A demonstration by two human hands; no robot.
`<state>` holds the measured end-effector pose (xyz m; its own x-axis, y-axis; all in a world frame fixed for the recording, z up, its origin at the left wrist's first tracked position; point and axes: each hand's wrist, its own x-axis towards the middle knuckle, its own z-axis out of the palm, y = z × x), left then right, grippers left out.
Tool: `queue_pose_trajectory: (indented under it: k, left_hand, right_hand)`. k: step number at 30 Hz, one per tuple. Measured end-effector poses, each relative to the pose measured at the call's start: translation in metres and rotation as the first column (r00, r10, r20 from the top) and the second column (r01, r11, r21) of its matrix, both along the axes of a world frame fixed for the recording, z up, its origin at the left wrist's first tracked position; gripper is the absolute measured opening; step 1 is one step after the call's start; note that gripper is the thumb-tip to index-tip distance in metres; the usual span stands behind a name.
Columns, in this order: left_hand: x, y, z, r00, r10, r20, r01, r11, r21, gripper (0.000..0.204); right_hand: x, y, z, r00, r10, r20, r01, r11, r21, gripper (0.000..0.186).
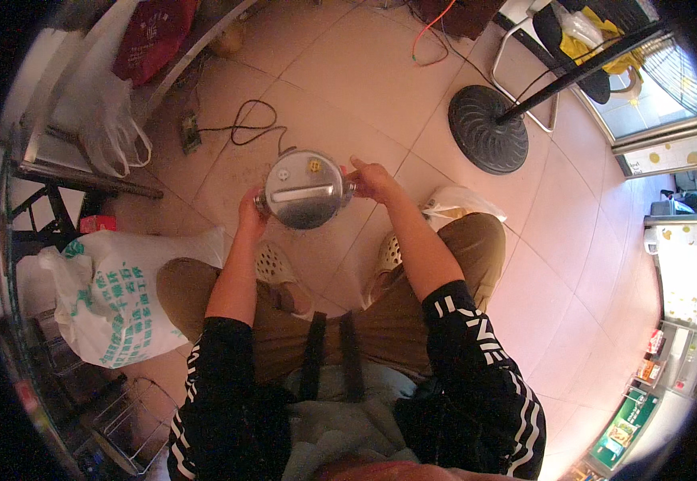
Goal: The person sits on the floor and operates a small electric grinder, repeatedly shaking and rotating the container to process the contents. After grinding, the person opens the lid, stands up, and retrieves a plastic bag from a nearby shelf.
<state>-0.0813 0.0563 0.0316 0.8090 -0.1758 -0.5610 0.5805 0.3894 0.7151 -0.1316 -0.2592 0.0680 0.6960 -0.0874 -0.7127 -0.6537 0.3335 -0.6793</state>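
Note:
A round, silver metal appliance (304, 210) with a raised bar handle across its lid stands between my hands over the tiled floor. Two small round marks, one of them yellow, sit on its top. My left hand (252, 207) grips its left side, the fingers partly hidden behind it. On the opposite side, my right hand (372, 181) holds a part that sticks out there, thumb and fingers closed round it. A dark cord (256, 128) runs from the far side of the appliance and loops on the floor.
A plug or socket piece (191, 132) lies at the far left. White plastic bags (124, 301) stand by my left knee, and another bag (461, 204) by my right. A black round stand base (489, 130) with a pole rises at the far right. Shelving lines the left.

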Motion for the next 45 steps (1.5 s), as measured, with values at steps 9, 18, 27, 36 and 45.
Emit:
queue_pose_trajectory:
  k: [9, 18, 27, 36, 45]
  left_hand:
    - [0.042, -0.031, 0.005, 0.988, 0.154, 0.025, -0.148, 0.975, -0.165, 0.018]
    - [0.100, -0.061, -0.040, 0.984, 0.036, 0.177, -0.095, 0.938, 0.335, 0.031]
    - [0.110, -0.071, -0.069, 0.994, 0.095, 0.062, -0.108, 0.963, 0.247, 0.034]
    - [0.103, -0.060, -0.054, 0.977, 0.104, -0.187, -0.075, 0.985, 0.155, 0.037]
    - [0.082, -0.021, -0.030, 0.992, -0.028, 0.119, 0.026, 0.999, 0.018, 0.033]
  right_hand:
    - [0.040, 0.000, -0.021, 0.956, -0.188, 0.224, 0.177, 0.982, 0.068, 0.050]
    - [0.081, 0.030, -0.045, 0.933, -0.272, 0.236, 0.296, 0.952, -0.074, 0.045]
    - [0.092, 0.030, -0.061, 0.948, -0.295, 0.116, 0.301, 0.953, -0.037, 0.046]
    - [0.085, 0.035, -0.055, 0.942, -0.320, 0.098, 0.318, 0.947, 0.038, 0.044]
    - [0.045, 0.030, -0.037, 0.897, -0.291, 0.333, 0.334, 0.939, -0.079, 0.049]
